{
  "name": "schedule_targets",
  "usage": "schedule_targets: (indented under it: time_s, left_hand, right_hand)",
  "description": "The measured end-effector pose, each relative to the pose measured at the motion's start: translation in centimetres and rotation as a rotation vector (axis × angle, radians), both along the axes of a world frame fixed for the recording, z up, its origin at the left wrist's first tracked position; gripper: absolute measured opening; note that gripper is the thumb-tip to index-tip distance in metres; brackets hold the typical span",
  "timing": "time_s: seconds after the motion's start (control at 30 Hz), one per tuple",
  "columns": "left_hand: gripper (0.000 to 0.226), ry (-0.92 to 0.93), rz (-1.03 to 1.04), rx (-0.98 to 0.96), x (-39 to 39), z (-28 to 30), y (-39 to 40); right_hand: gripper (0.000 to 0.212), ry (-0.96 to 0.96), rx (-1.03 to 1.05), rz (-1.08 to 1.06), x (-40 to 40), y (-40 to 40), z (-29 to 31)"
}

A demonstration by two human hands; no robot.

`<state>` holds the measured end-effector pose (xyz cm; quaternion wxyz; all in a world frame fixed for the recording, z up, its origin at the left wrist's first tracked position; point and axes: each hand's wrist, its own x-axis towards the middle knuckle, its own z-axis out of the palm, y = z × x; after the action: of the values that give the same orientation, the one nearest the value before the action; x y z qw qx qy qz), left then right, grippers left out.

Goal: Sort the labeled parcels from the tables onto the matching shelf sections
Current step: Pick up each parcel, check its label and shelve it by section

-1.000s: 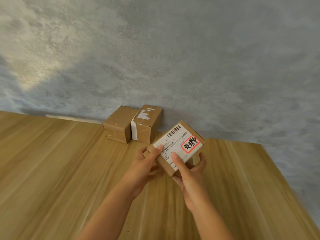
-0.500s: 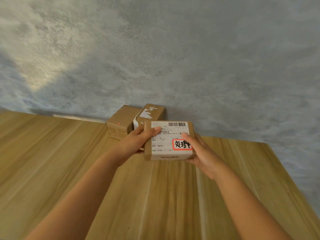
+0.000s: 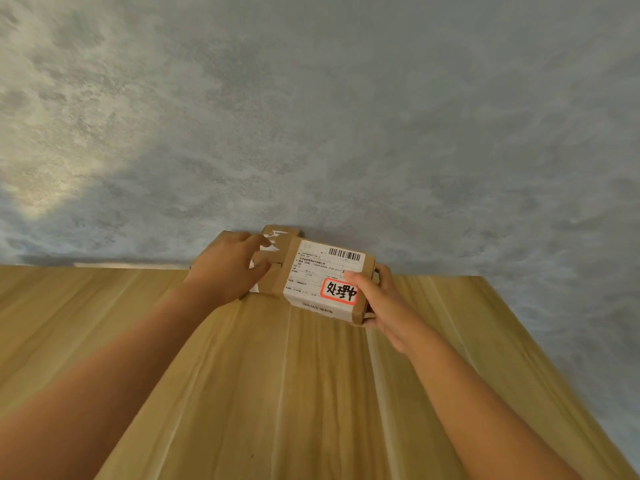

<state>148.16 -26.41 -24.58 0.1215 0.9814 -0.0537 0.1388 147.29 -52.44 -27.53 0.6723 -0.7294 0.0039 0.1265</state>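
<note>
two hands, right hand (image 3: 377, 299) gripping flat cardboard parcel (image 3: 323, 278), grainy wooden table (image 3: 277, 393)

Two bare forearms entered from the bottom edge of the head view, one from the lower left corner and one from the lower right. No sleeve, cuff or glove covered either of them up to the frame edge. The left hand (image 3: 232, 268) carried no ring, watch or band on the wrist or on the fingers that showed. The right hand (image 3: 375, 301) was likewise unadorned, with a bare wrist. Its thumbnail was short and unpainted. The nails of the left hand were too blurred to make out. Nothing else of the person appeared in the view.
</note>
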Motion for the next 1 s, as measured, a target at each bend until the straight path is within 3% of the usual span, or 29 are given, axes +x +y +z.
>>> schedule_targets:
  time_s: [0.17, 0.37, 0.63, 1.0]
  left_hand:
    - [0.044, -0.014, -0.16, 0.276, -1.6, 0.7, -1.0]
    - [0.043, 0.001, -0.381, 0.257, -5.5, 0.7, -1.9]
    - [0.047, -0.149, -0.698, 0.307, -12.8, 2.6, -8.0]
    - [0.048, -0.294, -1.074, 0.252, -32.7, 3.8, -20.9]
  right_hand:
    - [0.053, -0.035, 0.001, -0.176, -4.4, -0.2, 0.9]
    - [0.05, -0.052, 0.054, -0.455, -13.4, 0.6, 0.3]
    - [0.048, -0.104, 0.045, -0.752, -28.5, -1.3, 2.3]
    - [0.045, -0.198, -0.035, -1.116, -54.9, -6.3, 5.0]
